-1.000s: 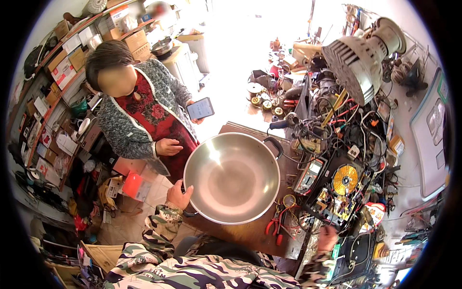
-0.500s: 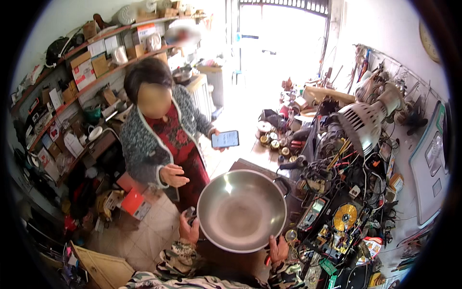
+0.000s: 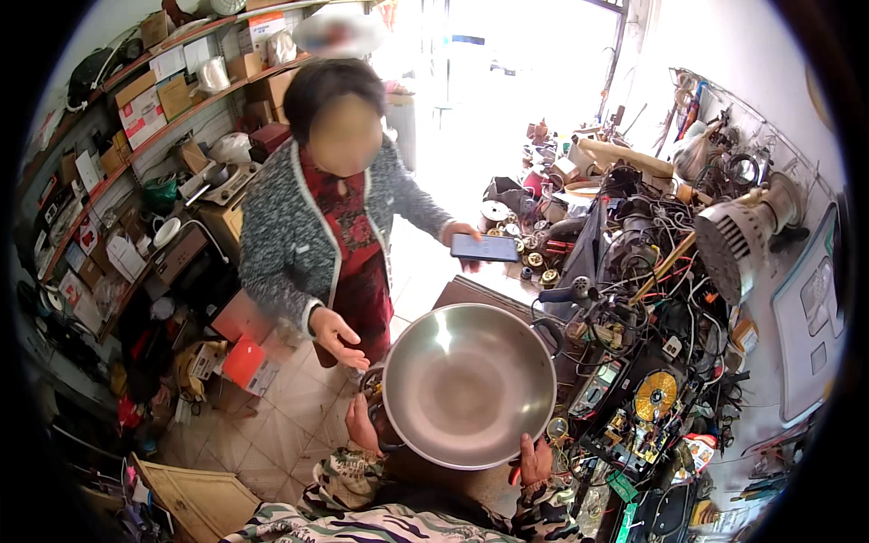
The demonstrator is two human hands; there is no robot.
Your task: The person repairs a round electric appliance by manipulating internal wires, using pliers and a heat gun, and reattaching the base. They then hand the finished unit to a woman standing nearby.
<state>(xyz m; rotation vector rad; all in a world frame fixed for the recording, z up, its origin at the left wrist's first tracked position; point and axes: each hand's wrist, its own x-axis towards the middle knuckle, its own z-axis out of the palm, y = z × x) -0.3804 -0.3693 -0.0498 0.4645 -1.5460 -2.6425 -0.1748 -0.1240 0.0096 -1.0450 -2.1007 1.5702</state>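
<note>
A wide, shallow steel wok [image 3: 469, 387] lies in front of me with its hollow side up, with a dark loop handle [image 3: 549, 338] at its far right. My left hand [image 3: 364, 429] is closed at the wok's left side, by the other handle; some of its fingers are hidden. At the lower right, my right hand [image 3: 536, 460] grips the rim, thumb upright against it and fingers partly out of sight. A small red thing [image 3: 514, 475] shows beside that hand; its kind cannot be made out.
Across from me stands a person [image 3: 312, 208] with a phone [image 3: 485, 248] in one hand and the other hand [image 3: 338, 338] stretched toward the wok. Circuit boards, cables and tools [image 3: 634, 407] crowd the right side. Loaded shelves [image 3: 172, 127] line the left wall; an orange box [image 3: 246, 364] sits below.
The wok and both my hands have shifted slightly right in view. The person has come further right, the phone has moved right, and their free hand has dropped nearer the wok's left edge.
</note>
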